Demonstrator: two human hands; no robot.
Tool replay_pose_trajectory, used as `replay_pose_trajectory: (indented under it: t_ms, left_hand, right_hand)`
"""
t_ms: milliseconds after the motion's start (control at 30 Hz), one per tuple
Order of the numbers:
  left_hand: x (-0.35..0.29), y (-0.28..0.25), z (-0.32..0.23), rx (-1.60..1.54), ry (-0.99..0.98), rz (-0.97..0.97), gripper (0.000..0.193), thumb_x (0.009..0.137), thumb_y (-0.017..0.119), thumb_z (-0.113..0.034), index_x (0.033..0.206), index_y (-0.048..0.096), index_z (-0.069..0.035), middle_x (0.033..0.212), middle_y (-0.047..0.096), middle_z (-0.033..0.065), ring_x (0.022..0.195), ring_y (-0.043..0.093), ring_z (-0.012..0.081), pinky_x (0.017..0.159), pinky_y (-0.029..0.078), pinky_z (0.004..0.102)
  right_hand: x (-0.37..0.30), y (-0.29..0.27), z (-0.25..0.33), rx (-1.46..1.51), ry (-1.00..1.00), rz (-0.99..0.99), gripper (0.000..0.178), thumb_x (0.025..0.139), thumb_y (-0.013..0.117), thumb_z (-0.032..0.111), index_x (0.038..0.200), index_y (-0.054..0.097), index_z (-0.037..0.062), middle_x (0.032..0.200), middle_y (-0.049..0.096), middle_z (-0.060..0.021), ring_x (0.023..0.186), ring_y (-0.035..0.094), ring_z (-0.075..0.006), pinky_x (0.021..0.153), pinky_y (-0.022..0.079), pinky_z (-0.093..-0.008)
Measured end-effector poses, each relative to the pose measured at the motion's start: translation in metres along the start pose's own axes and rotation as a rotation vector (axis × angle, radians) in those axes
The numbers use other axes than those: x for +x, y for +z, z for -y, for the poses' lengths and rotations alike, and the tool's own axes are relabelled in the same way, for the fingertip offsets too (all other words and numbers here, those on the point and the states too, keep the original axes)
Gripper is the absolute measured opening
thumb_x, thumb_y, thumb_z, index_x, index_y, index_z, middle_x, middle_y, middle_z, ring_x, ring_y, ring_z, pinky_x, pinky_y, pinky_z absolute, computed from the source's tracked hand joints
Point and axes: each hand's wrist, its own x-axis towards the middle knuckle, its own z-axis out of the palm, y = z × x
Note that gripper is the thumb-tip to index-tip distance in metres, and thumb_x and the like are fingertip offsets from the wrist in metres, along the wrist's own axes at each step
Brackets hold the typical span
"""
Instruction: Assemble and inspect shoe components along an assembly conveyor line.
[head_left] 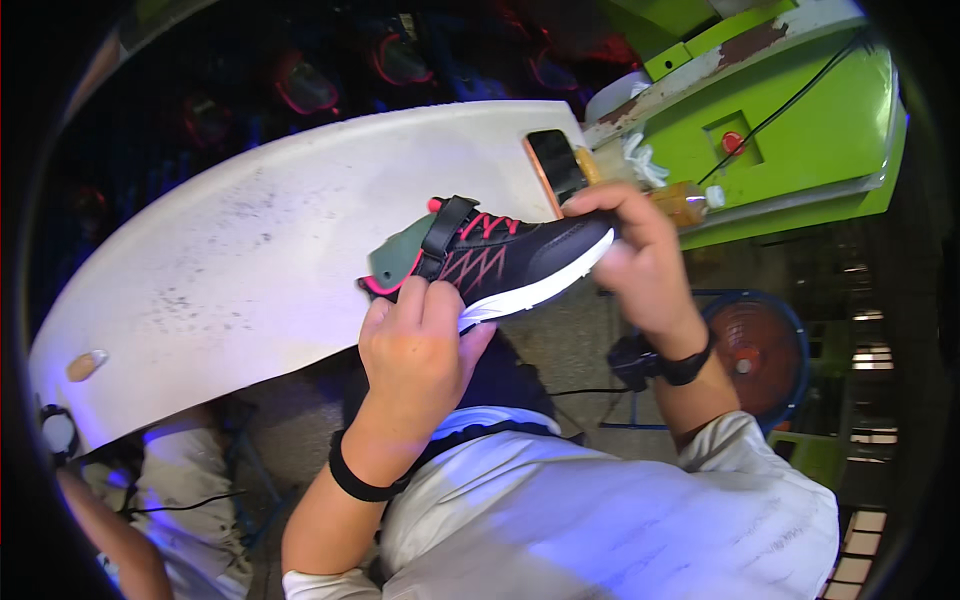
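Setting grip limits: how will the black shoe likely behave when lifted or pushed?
The black shoe probably stays fairly stiff: a grey-green insert fills its opening. That insert, if solid, may also make it heavy for its size. Set down on its long white sole, it would likely slide rather than roll.

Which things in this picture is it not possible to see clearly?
In the head view:
Shoe, far side: hidden by itself.
Sole near the heel: covered by the left hand.
Right hand, lower fingers: blurred.
Neighbouring person: head cut off by the edge.
Red-rimmed things: lost in darkness.
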Motion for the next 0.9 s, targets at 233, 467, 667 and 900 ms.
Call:
replay_pose_trajectory:
  t_ms: [233, 467, 667, 900]
  left_hand:
    - [-0.027, -0.059, -0.007, -0.421, 0.091, -0.220, 0.066, 0.079, 0.086, -0.031, 0.133, 0.057, -0.006, 0.131, 0.059, 0.0213, 0.117, 0.059, 0.0367, 0.107, 0.043, 0.0511]
    - [-0.065, -0.113, -0.039, -0.468, -0.302, -0.198, 0.064, 0.083, 0.083, -0.039, 0.126, 0.054, -0.002, 0.130, 0.057, 0.0211, 0.120, 0.055, 0.0327, 0.109, 0.041, 0.0490]
    - [-0.082, -0.131, -0.036, -0.463, -0.377, -0.190, 0.064, 0.085, 0.082, -0.044, 0.120, 0.053, 0.001, 0.127, 0.056, 0.0209, 0.119, 0.052, 0.0300, 0.109, 0.041, 0.0475]
    - [-0.074, -0.122, -0.049, -0.392, -0.275, -0.151, 0.074, 0.082, 0.080, -0.053, 0.119, 0.046, 0.001, 0.124, 0.058, 0.0248, 0.120, 0.056, 0.0350, 0.108, 0.041, 0.0495]
  right_hand:
    - [-0.002, 0.093, 0.064, 1.386, -0.005, 0.552, 0.035, 0.100, 0.061, 0.018, 0.130, 0.056, 0.0012, 0.120, 0.065, -0.0106, 0.110, 0.063, -0.0194, 0.093, 0.052, -0.0326]
    - [-0.026, 0.123, 0.001, 0.171, -0.588, 0.208, 0.057, 0.079, 0.082, 0.048, 0.114, 0.063, 0.0084, 0.109, 0.062, -0.0153, 0.100, 0.062, -0.0343, 0.083, 0.053, -0.0442]
    - [-0.034, 0.125, -0.008, 0.215, -0.530, 0.236, 0.054, 0.072, 0.086, 0.050, 0.094, 0.057, 0.0104, 0.091, 0.056, -0.0097, 0.088, 0.059, -0.0327, 0.073, 0.050, -0.0427]
    - [-0.040, 0.132, 0.012, 0.256, -0.675, 0.147, 0.032, 0.064, 0.079, 0.020, 0.077, 0.052, 0.0065, 0.081, 0.053, -0.0110, 0.079, 0.056, -0.0325, 0.067, 0.046, -0.0412]
